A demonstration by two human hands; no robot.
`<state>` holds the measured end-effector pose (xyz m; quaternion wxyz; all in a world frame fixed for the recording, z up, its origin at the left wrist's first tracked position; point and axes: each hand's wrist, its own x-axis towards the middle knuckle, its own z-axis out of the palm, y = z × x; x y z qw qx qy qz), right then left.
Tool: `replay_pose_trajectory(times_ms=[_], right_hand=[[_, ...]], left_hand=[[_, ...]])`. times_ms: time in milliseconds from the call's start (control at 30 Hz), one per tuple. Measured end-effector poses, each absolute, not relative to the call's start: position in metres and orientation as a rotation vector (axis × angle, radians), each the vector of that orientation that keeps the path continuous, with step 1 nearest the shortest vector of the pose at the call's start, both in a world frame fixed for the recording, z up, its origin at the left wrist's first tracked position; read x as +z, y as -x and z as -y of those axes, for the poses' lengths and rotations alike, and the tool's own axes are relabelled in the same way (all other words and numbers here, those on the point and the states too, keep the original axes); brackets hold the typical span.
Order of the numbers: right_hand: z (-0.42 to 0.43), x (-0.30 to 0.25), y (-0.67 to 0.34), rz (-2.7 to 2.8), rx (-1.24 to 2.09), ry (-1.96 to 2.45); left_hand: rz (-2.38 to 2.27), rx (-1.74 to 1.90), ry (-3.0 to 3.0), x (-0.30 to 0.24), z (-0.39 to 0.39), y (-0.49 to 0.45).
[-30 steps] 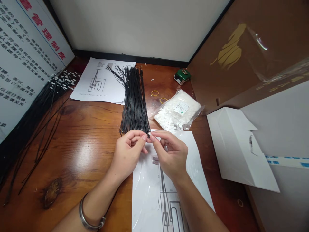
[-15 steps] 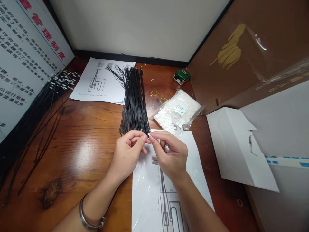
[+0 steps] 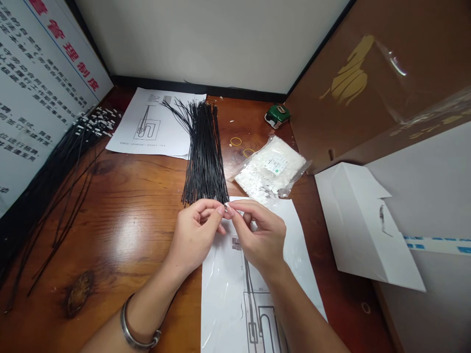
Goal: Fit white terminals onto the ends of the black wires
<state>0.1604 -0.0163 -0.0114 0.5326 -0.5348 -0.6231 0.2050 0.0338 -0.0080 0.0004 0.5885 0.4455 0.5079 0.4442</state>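
Note:
My left hand (image 3: 196, 233) is pinched closed on a thin black wire (image 3: 170, 305), whose tail runs down beside the left wrist. Fingertip to fingertip with it, my right hand (image 3: 262, 230) pinches a tiny pale piece, apparently a small white connector (image 3: 226, 205), mostly covered by the fingers. Just beyond both hands lies a thick bundle of black wires (image 3: 205, 152), its near ends close to the left fingers. A clear bag of small white connectors (image 3: 272, 166) rests past the right hand. Under the hands is a printed drawing sheet (image 3: 221, 304).
At the left, more black wires (image 3: 47, 191) with white connectors on their ends lean by a sign board (image 3: 44, 63). Another drawing sheet (image 3: 125, 122), yellow rubber bands (image 3: 236, 141) and a green tape measure (image 3: 277, 115) are at the back. A brown carton (image 3: 368, 113) and white box (image 3: 353, 220) stand right.
Both hands stay together in nearly the same place; only the fingertips have shifted slightly around the small piece. Nothing else has moved.

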Motion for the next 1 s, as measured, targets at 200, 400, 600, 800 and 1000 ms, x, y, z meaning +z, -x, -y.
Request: replay_pose_trajectory(times_ms=[200,400,600,800,1000], right_hand=[[0.0165,-0.013,-0.1615,1.499,0.539,1.27],[0.0161,-0.0131,-0.1622,1.503,0.556,1.272],[0.0162,-0.0117,-0.1604,1.482,0.483,1.259],[0.0163,-0.011,-0.1592,1.467,0.456,1.267],[0.0173,-0.0127,-0.1581,1.448,0.457,1.267]], left_hand=[[-1.182,1.046,-1.052,0.0005,0.0079,-0.0328],[-1.174,1.039,-1.047,0.0007,0.0075,-0.0328],[-1.148,1.023,-1.026,0.0002,0.0069,-0.033],[-1.137,1.012,-1.006,0.0002,0.0069,-0.033],[-1.139,1.018,-1.009,-0.0003,0.0069,-0.0327]])
